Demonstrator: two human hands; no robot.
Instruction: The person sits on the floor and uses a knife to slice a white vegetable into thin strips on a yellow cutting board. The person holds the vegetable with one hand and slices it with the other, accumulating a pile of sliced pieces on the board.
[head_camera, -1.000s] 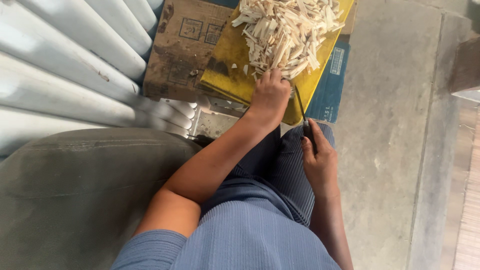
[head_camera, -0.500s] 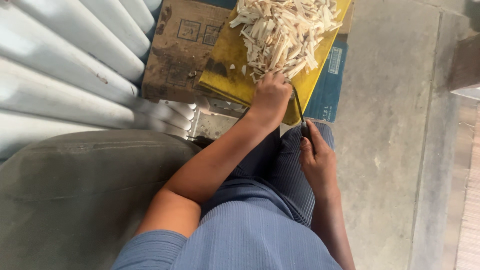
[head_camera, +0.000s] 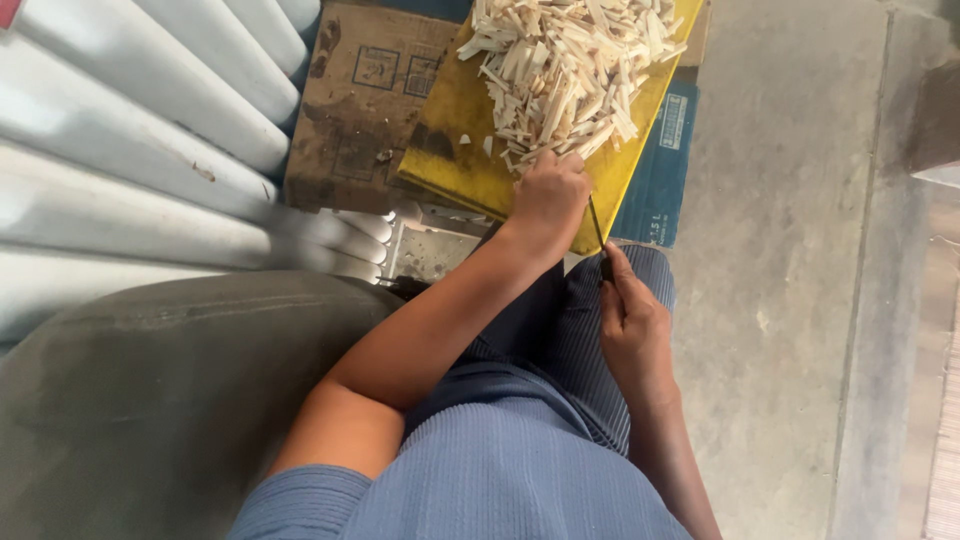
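The left hand (head_camera: 548, 195) presses curled fingers on pale cut strips (head_camera: 570, 70) at the yellow board's (head_camera: 450, 165) near edge, while the right hand (head_camera: 632, 325) fingers clamp a knife (head_camera: 597, 232).

Bare grey concrete floor (head_camera: 790, 300) in daylight, with pale corrugated sheeting (head_camera: 130, 150) at the left.

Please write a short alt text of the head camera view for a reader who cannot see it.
A seated person's left hand presses pale cut sticks on a yellow board, while the right hand holds a thin knife beside it.
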